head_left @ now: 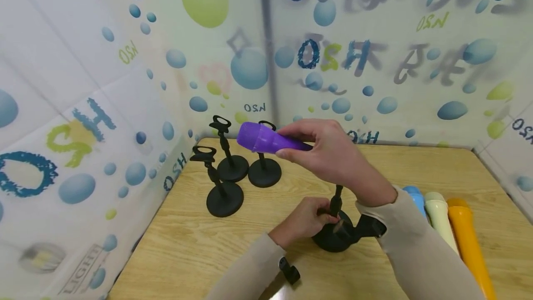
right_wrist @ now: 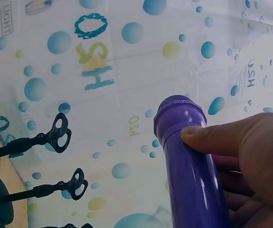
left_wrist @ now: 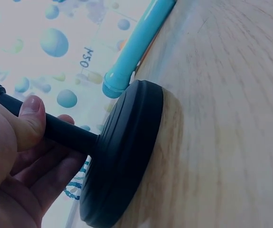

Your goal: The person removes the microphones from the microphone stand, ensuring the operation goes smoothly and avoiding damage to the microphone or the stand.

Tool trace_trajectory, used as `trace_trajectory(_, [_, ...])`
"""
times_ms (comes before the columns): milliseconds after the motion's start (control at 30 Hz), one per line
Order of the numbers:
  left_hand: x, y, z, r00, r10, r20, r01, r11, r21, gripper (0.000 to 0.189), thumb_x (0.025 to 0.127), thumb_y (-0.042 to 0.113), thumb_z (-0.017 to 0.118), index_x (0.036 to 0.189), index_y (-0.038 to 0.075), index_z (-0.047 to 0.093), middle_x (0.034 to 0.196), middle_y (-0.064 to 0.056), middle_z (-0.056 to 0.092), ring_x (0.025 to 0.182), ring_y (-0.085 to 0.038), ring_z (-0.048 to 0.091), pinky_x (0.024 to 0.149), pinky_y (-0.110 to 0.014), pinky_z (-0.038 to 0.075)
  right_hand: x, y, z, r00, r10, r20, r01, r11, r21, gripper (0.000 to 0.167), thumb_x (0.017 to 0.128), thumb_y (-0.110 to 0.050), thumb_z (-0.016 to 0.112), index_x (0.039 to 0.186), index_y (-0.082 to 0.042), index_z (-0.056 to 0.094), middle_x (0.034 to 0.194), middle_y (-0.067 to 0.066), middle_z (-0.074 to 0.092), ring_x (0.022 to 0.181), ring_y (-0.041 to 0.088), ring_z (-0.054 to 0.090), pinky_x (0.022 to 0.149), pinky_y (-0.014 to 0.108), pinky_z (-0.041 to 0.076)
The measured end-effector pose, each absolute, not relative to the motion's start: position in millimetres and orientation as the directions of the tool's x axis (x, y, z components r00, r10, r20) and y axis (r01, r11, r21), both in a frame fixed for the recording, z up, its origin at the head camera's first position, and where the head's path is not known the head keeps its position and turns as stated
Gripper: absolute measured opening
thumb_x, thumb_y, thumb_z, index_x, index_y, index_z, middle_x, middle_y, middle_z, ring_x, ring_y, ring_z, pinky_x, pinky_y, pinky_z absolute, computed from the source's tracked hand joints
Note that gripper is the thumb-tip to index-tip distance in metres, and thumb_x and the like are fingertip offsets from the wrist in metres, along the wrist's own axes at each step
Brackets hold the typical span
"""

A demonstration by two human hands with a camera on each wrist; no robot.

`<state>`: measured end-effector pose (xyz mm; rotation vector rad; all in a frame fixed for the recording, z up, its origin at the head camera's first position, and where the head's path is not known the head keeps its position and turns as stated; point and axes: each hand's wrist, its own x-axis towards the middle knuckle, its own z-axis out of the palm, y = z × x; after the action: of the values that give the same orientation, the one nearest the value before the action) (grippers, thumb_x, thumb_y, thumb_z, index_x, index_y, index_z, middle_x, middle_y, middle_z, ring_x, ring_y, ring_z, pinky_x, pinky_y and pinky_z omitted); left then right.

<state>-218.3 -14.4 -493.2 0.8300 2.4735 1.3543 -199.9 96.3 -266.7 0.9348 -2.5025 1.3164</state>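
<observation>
A purple microphone is gripped in my right hand, raised above the table and tilted with its mesh head to the left. In the right wrist view my thumb presses along the purple microphone just below its head. My left hand holds the post of a black microphone stand low down. The left wrist view shows that stand's round base on the table, with my thumb and fingers around the post. My right hand and forearm hide the top of this stand.
Three more black stands with ring clips stand at the back left, the nearest one in front. Blue, pale yellow and orange microphones lie side by side at the right. Printed sheeting encloses the wooden table.
</observation>
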Motion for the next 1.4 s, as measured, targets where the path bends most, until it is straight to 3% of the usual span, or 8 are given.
trace_trajectory(400, [-218,-18,-493,-0.806,0.581,0.109,0.392,0.388,0.834,0.004,0.101,0.008,0.076,0.102,0.01,0.079,0.096,0.002,0.081,0.088,0.007,0.064,0.088,-0.015,0.054,-200,89,-265,-0.775,-0.478,0.413,-0.614,0.416,-0.671,0.033,0.097,-0.013,0.082,0.128,-0.004,0.077,0.121,0.013,0.079,0.111,0.03,0.078,0.098,0.051,0.064])
trace_trajectory(633, [-219,-18,-496,-0.79,0.597,0.14,0.436,0.387,0.812,0.009,0.103,0.004,0.072,0.105,0.009,0.079,0.102,0.001,0.083,0.094,0.005,0.069,0.091,-0.016,0.056,-200,84,-264,-0.757,-0.501,0.419,-0.639,0.435,-0.635,0.034,0.097,-0.015,0.083,0.128,-0.005,0.077,0.124,0.013,0.078,0.109,0.028,0.077,0.095,0.049,0.065])
trace_trajectory(867, [-218,-19,-495,-0.796,0.595,0.115,0.402,0.377,0.834,0.015,0.104,-0.002,0.066,0.107,0.007,0.077,0.105,-0.001,0.083,0.094,0.004,0.068,0.091,-0.016,0.055,-201,81,-263,-0.733,-0.517,0.442,-0.67,0.437,-0.6,0.037,0.096,-0.014,0.084,0.13,-0.003,0.076,0.126,0.014,0.078,0.106,0.027,0.076,0.092,0.047,0.066])
trace_trajectory(1167, [-217,-19,-495,-0.795,0.585,0.157,0.446,0.389,0.806,0.024,0.1,-0.008,0.063,0.105,0.009,0.08,0.103,0.0,0.083,0.1,0.004,0.069,0.095,-0.015,0.054,-199,74,-257,-0.681,-0.56,0.471,-0.724,0.422,-0.545,0.038,0.096,-0.013,0.084,0.131,-0.001,0.075,0.128,0.014,0.078,0.11,0.027,0.075,0.092,0.045,0.065])
trace_trajectory(1400, [-217,-18,-496,-0.767,0.612,0.196,0.461,0.311,0.831,0.019,0.103,-0.011,0.061,0.106,-0.001,0.077,0.105,-0.014,0.082,0.096,-0.002,0.075,0.093,-0.013,0.056,-199,66,-251,-0.634,-0.614,0.47,-0.76,0.382,-0.526,0.034,0.098,-0.015,0.082,0.129,-0.004,0.077,0.125,0.01,0.079,0.105,0.022,0.072,0.084,0.039,0.063])
